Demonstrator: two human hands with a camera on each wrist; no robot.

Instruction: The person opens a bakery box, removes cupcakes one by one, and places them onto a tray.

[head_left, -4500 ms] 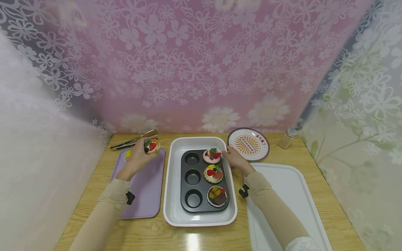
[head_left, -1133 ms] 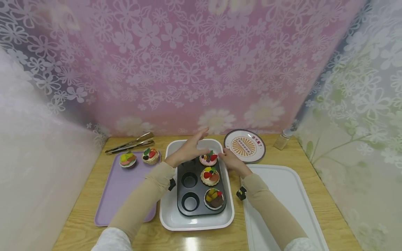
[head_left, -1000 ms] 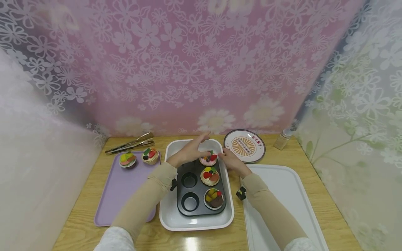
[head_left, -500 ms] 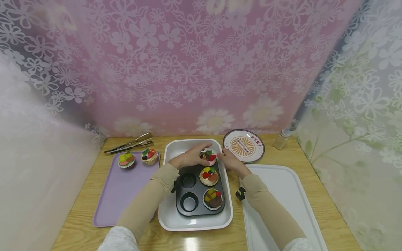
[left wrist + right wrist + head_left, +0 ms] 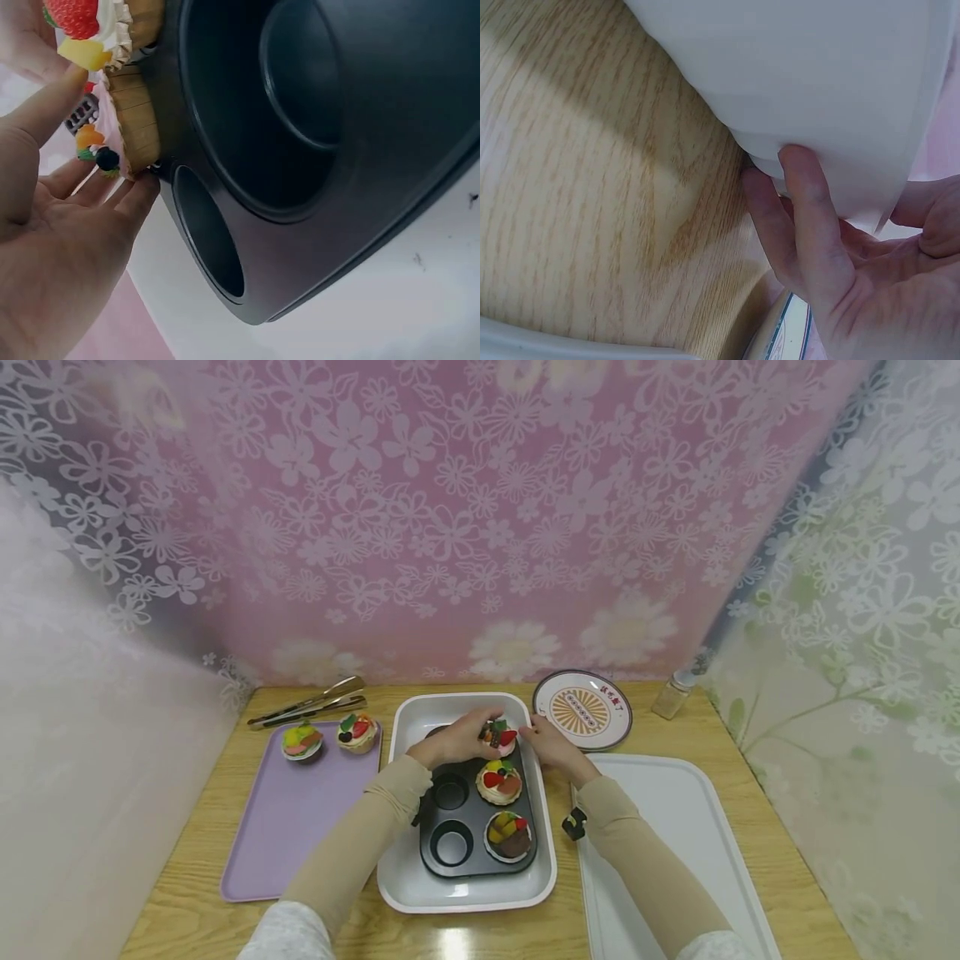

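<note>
My left hand [image 5: 457,739] curls its fingers and thumb around a pink-cream fruit tart [image 5: 133,120] at the back right of a black muffin pan [image 5: 478,853]. In the left wrist view the tart sits at its cup, its fluted crust showing. A cream tart [image 5: 498,783] and a chocolate tart with yellow fruit [image 5: 509,837] fill the cups in front of it. The pan lies inside a deep white tray [image 5: 465,906]. My right hand [image 5: 553,746] grips that tray's right wall near the back, fingertips on its outer side in the right wrist view.
Left of the white tray lies a purple tray [image 5: 300,835] with two fruit tarts at its back edge. Metal tongs [image 5: 311,703] lie behind it. A patterned plate [image 5: 582,710], a small jar [image 5: 673,695] and a flat white tray [image 5: 667,835] are on the right.
The berry tart my left hand held earlier now stands on the purple tray. That hand has moved right and closed around the pink tart. My right hand keeps its place on the tray.
</note>
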